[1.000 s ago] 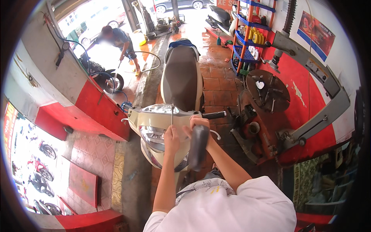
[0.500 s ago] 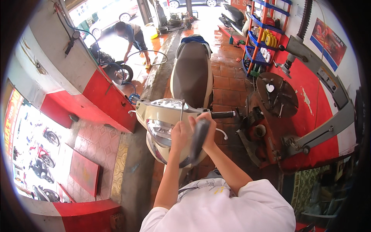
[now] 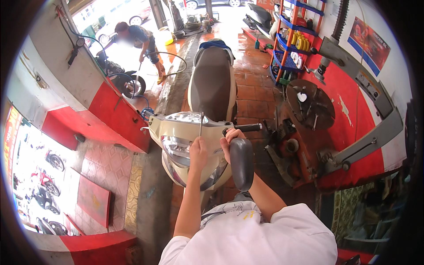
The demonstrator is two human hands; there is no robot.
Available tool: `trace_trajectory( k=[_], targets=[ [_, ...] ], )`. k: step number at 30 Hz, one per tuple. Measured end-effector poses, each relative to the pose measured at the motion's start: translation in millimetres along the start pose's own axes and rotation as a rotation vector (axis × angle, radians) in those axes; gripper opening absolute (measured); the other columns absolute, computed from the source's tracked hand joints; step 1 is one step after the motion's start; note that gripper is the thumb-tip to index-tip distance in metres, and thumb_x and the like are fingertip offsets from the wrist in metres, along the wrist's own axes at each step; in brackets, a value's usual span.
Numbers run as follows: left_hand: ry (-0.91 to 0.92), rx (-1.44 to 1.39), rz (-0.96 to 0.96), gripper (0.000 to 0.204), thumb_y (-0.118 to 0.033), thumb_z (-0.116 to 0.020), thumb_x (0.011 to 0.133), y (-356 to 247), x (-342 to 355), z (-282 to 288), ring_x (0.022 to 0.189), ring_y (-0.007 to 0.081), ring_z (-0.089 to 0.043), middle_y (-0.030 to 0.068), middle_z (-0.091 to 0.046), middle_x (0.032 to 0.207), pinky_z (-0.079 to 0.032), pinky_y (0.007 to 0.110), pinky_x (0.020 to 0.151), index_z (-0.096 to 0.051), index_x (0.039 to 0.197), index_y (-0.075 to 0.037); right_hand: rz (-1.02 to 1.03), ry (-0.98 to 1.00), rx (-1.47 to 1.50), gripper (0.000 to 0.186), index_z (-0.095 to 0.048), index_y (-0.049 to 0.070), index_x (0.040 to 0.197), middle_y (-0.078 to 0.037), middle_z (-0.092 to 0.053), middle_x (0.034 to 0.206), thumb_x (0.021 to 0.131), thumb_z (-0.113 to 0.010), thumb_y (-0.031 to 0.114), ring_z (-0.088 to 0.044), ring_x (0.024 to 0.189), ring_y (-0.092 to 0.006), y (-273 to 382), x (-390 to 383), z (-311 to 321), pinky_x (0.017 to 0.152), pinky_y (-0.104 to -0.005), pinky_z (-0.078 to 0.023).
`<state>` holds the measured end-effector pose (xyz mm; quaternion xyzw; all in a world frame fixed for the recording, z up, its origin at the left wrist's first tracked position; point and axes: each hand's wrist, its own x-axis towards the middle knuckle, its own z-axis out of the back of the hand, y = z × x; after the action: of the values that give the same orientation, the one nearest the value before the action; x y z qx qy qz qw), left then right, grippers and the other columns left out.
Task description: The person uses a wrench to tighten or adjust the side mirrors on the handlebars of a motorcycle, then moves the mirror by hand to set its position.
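A cream scooter [image 3: 212, 126] stands in front of me, its headlight [image 3: 174, 148] and handlebar toward my hands. My left hand [image 3: 198, 153] is closed round a thin metal tool [image 3: 202, 125], probably a spanner, which points up before the front cover. Near the right handlebar grip [image 3: 248, 127], my right hand [image 3: 232, 138] has its fingers curled at the upper end of a dark, oval rear-view mirror [image 3: 242, 165]. The mirror's rounded back faces up and hides part of that hand. I cannot tell whether the mirror is fixed to the scooter.
A work table [image 3: 309, 106] with tools stands at right, beside a grey machine arm [image 3: 375, 90]. Behind it is a blue-and-orange shelf [image 3: 289, 57] with bottles. At far left, a person [image 3: 141, 42] bends with a hose [image 3: 181, 62] over another motorbike [image 3: 128, 84].
The mirror has turned and now shows its broad back; earlier it was a narrow blur. My right hand has drawn apart from my left. The view has shifted slightly.
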<state>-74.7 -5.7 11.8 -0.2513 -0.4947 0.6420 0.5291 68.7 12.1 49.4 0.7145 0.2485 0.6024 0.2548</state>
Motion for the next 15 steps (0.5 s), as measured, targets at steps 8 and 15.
trace_trajectory(
  k=[8, 15],
  targets=[
    [-0.069, -0.037, -0.063, 0.037, -0.024, -0.041, 0.104, 9, -2, 5, 0.062, 0.0291, -0.049, 0.0178, -0.051, 0.066, -0.039, 0.042, 0.061, -0.054, 0.083, 0.003, -0.116, 0.225, -0.022, 0.03, -0.042, 0.008, 0.075, 0.001, -0.047, 0.067, 0.089, -0.065, -0.004, -0.045, 0.063, -0.0134, 4, 11, -2, 0.077, -0.0283, -0.04],
    [0.0, -0.08, 0.026, 0.037, -0.024, -0.041, 0.104, -3, -4, 3, 0.063, 0.0318, -0.052, 0.0203, -0.051, 0.066, -0.042, 0.043, 0.062, -0.054, 0.083, 0.003, -0.363, 0.112, 0.726, 0.031, -0.036, 0.014, 0.068, 0.003, -0.037, 0.059, 0.087, -0.06, 0.008, -0.035, 0.057, -0.0115, -21, 29, 37, 0.074, -0.0338, -0.036]
  ],
)
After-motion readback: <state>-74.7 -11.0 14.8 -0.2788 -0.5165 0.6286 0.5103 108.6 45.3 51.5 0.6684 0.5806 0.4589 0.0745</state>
